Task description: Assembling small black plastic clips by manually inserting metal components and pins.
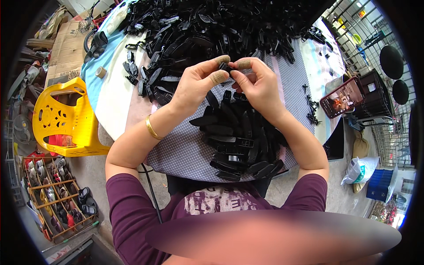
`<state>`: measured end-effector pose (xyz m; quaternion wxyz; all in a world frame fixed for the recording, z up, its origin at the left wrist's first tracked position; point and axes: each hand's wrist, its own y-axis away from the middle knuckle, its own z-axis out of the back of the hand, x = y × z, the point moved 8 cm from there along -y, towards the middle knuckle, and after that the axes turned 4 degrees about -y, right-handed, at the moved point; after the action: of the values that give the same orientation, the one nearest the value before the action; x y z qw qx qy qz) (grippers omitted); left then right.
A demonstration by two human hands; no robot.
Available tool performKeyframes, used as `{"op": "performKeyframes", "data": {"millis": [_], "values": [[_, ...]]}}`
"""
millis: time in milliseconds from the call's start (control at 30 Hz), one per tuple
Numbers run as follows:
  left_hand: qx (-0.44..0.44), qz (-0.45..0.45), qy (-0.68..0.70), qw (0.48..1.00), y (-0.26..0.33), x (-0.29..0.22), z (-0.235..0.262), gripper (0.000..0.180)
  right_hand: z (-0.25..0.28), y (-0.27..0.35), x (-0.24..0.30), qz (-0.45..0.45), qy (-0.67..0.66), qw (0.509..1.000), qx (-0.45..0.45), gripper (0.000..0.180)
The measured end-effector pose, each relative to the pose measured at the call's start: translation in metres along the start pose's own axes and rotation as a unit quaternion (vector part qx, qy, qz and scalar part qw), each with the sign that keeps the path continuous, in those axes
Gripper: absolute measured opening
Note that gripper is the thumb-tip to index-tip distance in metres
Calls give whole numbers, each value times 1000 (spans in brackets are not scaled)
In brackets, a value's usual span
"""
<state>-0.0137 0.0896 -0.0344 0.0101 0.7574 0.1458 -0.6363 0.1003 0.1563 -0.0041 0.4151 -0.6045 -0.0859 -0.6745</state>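
Above the table, both of my hands meet at a small black plastic part. My left hand pinches it between thumb and forefinger, which are wrapped in tan tape. On the other side my right hand closes its thumb and taped forefinger at the part's right end; the fingertips hide the details there. Just below the hands lies a loose pile of long black plastic pieces, close to the table's near edge. A much larger heap of similar black pieces covers the far side.
The cloth-covered table has a curved edge. A phone leans at its right, near scattered small black bits. A tape roll lies at the left edge. A yellow plastic chair and a shoe rack stand left.
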Motion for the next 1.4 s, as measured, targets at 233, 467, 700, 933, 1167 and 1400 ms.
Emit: {"op": "performKeyframes", "data": {"millis": [233,467,700,933,1167,1400], "values": [[29,-6,33,999,-6,-7,4,32,-8,0,-7,-11,71,995,72,25],[62,-48,42,996,-1,-18,-2,28,-10,6,19,106,124,985,60,28],[165,-135,-347,913,16,-47,-41,42,44,-29,-25,86,266,951,129,30],[286,-166,-347,878,28,-41,-67,49,46,-37,-40,141,429,890,67,39],[120,46,-211,969,3,-8,-19,31,34,-27,-40,104,453,880,97,34],[28,-34,-111,993,-6,0,-13,43,15,-20,-23,-103,-166,981,17,31]]}}
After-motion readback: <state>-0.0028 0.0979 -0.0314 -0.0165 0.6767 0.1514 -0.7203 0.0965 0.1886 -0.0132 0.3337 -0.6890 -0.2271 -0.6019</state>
